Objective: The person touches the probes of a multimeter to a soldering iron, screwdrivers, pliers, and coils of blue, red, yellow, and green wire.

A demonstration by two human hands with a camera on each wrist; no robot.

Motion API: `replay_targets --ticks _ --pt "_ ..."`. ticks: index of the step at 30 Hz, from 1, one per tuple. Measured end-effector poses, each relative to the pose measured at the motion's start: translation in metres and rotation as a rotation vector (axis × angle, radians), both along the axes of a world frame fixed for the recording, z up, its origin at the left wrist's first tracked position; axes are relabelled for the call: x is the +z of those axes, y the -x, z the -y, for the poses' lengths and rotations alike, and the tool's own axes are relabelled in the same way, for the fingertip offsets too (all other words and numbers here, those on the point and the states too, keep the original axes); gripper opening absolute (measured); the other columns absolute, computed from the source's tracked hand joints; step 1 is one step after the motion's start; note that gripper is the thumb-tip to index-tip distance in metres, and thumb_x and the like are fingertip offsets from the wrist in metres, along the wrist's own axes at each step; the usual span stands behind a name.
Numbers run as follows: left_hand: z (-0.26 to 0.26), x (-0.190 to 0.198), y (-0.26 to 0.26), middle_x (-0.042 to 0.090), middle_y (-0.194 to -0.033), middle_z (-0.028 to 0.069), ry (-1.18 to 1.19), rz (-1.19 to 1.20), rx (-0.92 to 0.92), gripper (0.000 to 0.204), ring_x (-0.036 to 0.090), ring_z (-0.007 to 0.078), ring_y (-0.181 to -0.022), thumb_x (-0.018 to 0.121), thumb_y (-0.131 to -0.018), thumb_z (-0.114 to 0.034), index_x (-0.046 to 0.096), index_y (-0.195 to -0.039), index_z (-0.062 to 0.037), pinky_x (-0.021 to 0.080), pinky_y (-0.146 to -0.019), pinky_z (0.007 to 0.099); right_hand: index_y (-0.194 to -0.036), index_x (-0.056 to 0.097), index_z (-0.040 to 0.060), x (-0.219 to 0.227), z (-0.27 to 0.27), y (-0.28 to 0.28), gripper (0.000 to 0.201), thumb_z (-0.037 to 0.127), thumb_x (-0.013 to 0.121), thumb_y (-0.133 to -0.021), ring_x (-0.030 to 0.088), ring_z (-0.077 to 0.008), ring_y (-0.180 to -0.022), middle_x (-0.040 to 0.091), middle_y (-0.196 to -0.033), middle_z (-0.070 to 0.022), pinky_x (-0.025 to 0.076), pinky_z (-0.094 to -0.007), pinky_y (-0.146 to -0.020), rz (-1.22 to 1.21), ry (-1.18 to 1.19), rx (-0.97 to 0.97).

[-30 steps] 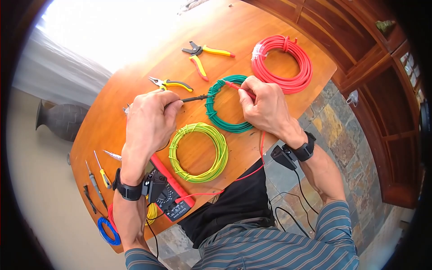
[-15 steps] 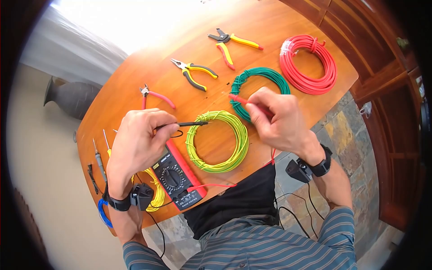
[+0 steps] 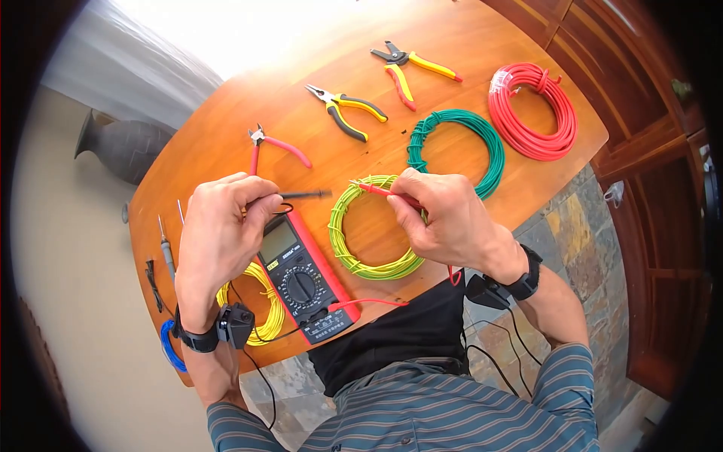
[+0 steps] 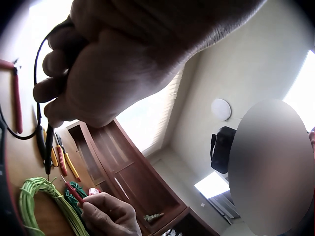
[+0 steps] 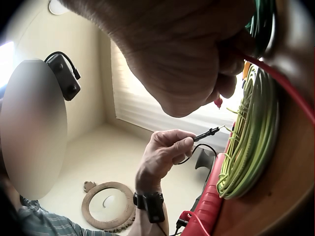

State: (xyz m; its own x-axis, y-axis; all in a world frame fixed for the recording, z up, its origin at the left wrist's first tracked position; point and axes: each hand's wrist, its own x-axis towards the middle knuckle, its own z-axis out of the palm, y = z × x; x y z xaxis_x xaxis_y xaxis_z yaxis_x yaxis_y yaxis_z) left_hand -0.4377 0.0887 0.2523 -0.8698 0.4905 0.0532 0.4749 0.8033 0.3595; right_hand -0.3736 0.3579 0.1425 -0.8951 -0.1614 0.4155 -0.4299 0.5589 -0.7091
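In the head view my left hand (image 3: 226, 226) pinches a black probe (image 3: 303, 195), its tip pointing right toward the yellow-green wire coil (image 3: 340, 242). My right hand (image 3: 452, 218) pinches a red probe (image 3: 374, 189) over that coil's upper edge. The left wrist view has the black probe (image 4: 48, 150) upright at the coil (image 4: 29, 196), with the red probe (image 4: 74, 191) close by. Whether either tip touches wire I cannot tell. Below my left hand lies a red and black multimeter (image 3: 303, 285), joined to a red lead.
A green coil (image 3: 493, 151) and a red coil (image 3: 568, 124) lie to the right. Wire strippers (image 3: 399, 64), pliers (image 3: 343, 109) and cutters (image 3: 260, 139) lie beyond my hands. Yellow wire (image 3: 271, 324), blue wire (image 3: 167, 343) and a soldering iron (image 3: 166, 252) are at the left.
Both probes have gone from the green coil to the yellow-green one. The head view has shifted, so the multimeter and cutters show more fully.
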Motion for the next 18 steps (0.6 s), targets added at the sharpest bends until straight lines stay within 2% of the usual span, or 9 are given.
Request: replay_targets --ticks 4,6,13,16,18 --pt "0.009 -0.005 -0.001 0.072 -0.081 0.0167 -0.029 -0.077 0.025 0.009 0.070 0.0318 -0.072 0.075 -0.088 -0.004 0.077 -0.094 0.0023 0.053 -0.067 0.0397 -0.088 0.061 0.0014 0.000 0.004 0.002 0.013 0.008 0.070 -0.094 0.067 -0.0420 -0.069 0.065 -0.074 -0.0201 0.052 -0.0489 -0.061 -0.013 -0.004 -0.024" --pt "0.011 -0.005 -0.003 0.071 -0.080 0.0166 -0.099 0.051 -0.022 0.009 0.070 0.0317 -0.072 0.076 -0.088 -0.003 0.076 -0.094 0.0024 0.053 -0.067 0.0395 -0.088 0.060 0.0013 0.000 0.004 0.003 0.013 0.008 0.070 -0.093 0.067 -0.0422 -0.069 0.065 -0.073 -0.0200 0.052 -0.0490 -0.061 -0.010 -0.010 -0.021" --pt "0.015 -0.010 -0.009 0.071 -0.080 0.0167 -0.123 0.097 -0.037 0.007 0.070 0.0321 -0.073 0.075 -0.089 -0.004 0.076 -0.093 0.0020 0.053 -0.067 0.0396 -0.088 0.061 0.0012 -0.001 0.008 0.003 0.012 0.007 0.070 -0.093 0.066 -0.0422 -0.068 0.064 -0.072 -0.0194 0.052 -0.0487 -0.061 -0.008 -0.052 -0.051" --pt "0.017 -0.013 -0.010 0.071 -0.081 0.0162 -0.065 -0.005 -0.064 0.007 0.070 0.0332 -0.074 0.075 -0.089 -0.005 0.076 -0.093 0.0010 0.053 -0.067 0.0404 -0.087 0.061 0.0013 0.000 0.010 0.004 0.012 0.006 0.070 -0.092 0.066 -0.0421 -0.068 0.064 -0.072 -0.0189 0.051 -0.0483 -0.060 -0.020 -0.057 -0.064" --pt "0.021 -0.014 -0.012 0.070 -0.081 0.0159 -0.034 -0.156 0.053 0.008 0.070 0.0340 -0.074 0.075 -0.090 -0.006 0.076 -0.095 0.0001 0.053 -0.067 0.0413 -0.086 0.062 0.0009 -0.002 0.011 0.003 0.010 0.005 0.070 -0.092 0.066 -0.0413 -0.068 0.064 -0.073 -0.0190 0.051 -0.0483 -0.060 -0.060 -0.056 -0.127"
